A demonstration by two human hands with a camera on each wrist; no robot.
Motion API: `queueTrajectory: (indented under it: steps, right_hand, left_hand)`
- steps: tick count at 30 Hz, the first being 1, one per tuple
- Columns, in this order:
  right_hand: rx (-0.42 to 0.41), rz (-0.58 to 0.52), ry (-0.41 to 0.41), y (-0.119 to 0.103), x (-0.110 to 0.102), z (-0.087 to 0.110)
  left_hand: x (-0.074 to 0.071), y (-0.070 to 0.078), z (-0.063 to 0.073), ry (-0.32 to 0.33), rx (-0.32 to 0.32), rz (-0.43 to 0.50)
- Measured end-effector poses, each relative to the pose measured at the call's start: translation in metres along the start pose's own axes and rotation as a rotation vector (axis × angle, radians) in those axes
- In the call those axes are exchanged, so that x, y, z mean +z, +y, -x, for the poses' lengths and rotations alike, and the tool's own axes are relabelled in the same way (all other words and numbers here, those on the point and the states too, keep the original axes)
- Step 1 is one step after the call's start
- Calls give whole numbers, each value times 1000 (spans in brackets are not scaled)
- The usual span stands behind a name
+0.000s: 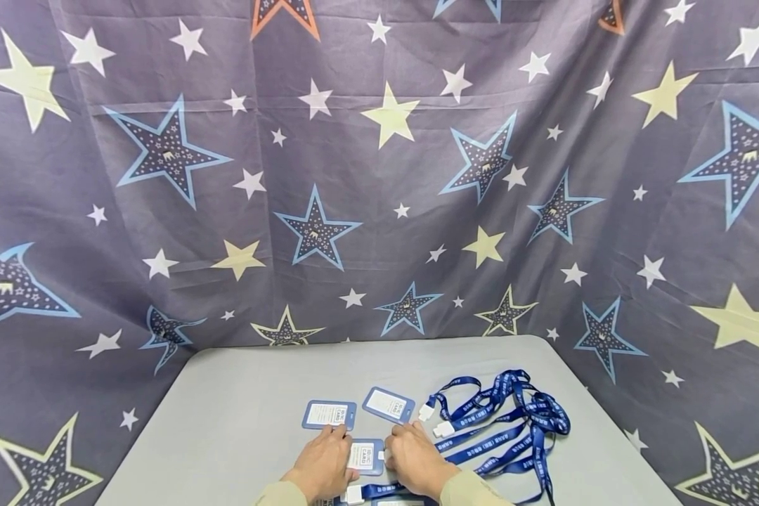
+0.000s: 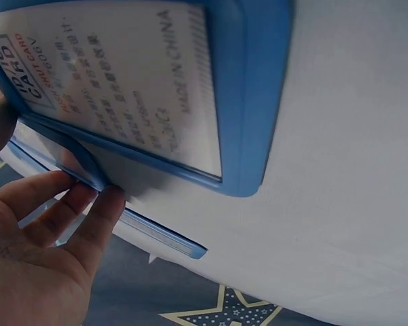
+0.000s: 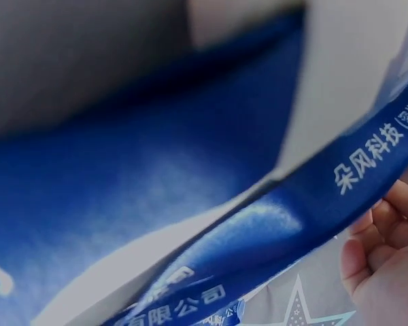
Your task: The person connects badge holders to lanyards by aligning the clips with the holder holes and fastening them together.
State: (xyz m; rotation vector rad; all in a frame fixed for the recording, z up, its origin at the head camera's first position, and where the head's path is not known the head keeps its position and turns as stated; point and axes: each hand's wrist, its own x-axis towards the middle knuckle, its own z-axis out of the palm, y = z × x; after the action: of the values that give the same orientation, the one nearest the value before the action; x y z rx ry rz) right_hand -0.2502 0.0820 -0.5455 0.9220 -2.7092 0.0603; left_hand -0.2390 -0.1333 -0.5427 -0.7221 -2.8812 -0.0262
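My left hand (image 1: 322,460) grips a blue-framed badge holder (image 1: 365,458) by its left side; in the left wrist view its fingers (image 2: 88,210) are at the frame's edge. At the holder's right end, my right hand (image 1: 416,460) pinches a small white lanyard clip (image 1: 381,455). A blue lanyard (image 3: 367,163) with white lettering crosses close to the right wrist camera and hides part of that grip. Just beyond the hands lie two more badge holders, one on the left (image 1: 329,414) and one tilted on the right (image 1: 388,405).
Several blue lanyards (image 1: 512,422) lie tangled on the grey table (image 1: 240,414) to the right, some with white clips (image 1: 443,429). Nearer me, another white clip (image 1: 354,494) sits by partly hidden badge holders. A star-patterned cloth (image 1: 329,161) hangs behind the table.
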Motion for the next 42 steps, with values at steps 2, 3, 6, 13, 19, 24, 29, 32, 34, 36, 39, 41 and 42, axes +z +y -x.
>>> queueTrajectory:
  steps: [2, 3, 6, 13, 19, 24, 29, 32, 34, 36, 39, 41, 42]
  right_hand:
    - [-3, -7, -5, 1, 0, 0]
    - [-3, -13, -8, 1, -1, 0]
    - [-8, -30, -7, 3, -2, -1]
    - [-12, -60, 1, 4, -5, 1]
    - [-3, -91, 2, 4, -4, 3]
    - [-2, -107, 11, 4, -5, 4]
    - [2, -127, 12, 4, -8, 6]
    - [-1, -138, 21, 4, -9, 7]
    - [-6, -143, 32, 4, -9, 7]
    - [-13, -143, 47, 4, -9, 8]
    - [-23, -143, 69, 5, -8, 8]
    - [-26, -145, 77, 5, -8, 8]
    - [-27, -148, 80, 5, -9, 8]
  left_hand:
    - [0, 0, -1, 1, 3, 7]
    - [0, 0, -1, 0, 3, 10]
    - [-1, -1, -1, -5, 3, 17]
    - [-3, 0, -1, -10, 8, 28]
    - [-4, 0, -1, -33, -7, 55]
    - [-4, 0, 0, -22, -7, 67]
    - [-3, -1, 0, -22, -16, 79]
    - [-2, -1, 1, -18, -18, 86]
    - [-2, -1, 2, -10, -17, 92]
    - [-1, -2, 2, -1, -14, 97]
    - [0, -3, 3, 0, -19, 119]
    - [0, -3, 4, -4, -27, 140]
    - [0, -4, 5, -7, -31, 150]
